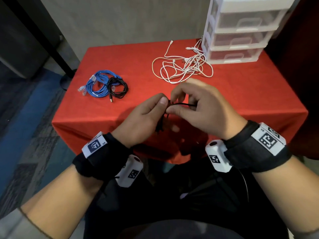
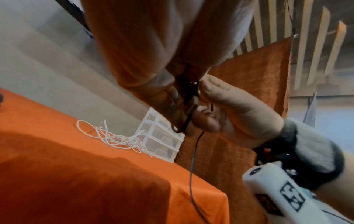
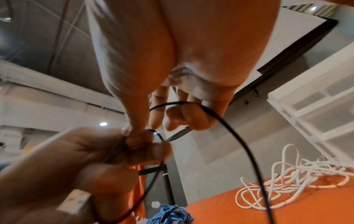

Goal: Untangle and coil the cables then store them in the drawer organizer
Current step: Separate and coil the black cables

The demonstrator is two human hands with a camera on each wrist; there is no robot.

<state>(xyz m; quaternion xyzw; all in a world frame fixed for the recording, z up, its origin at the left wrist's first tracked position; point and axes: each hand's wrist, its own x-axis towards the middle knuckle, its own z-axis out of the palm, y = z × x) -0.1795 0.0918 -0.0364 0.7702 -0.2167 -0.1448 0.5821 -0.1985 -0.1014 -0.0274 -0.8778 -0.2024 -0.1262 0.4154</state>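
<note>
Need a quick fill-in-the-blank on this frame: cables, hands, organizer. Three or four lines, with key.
1. Both hands, left hand and right hand, pinch a thin ____ cable.
2. The blue cable lies coiled beside a ____ coil.
3. The white cables are still ____.
4. The drawer organizer drawers are all ____.

Missing: black; black; tangled; closed

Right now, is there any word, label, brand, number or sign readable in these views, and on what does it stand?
None can be read for certain.
Left wrist band: black-and-white square code; tiny print beside it too small to read.
Right wrist band: the same, print blurred.
Left wrist camera and right wrist camera: square codes only, no words.
Drawer organizer: no label shows.
Black cable: no print shows.
</note>
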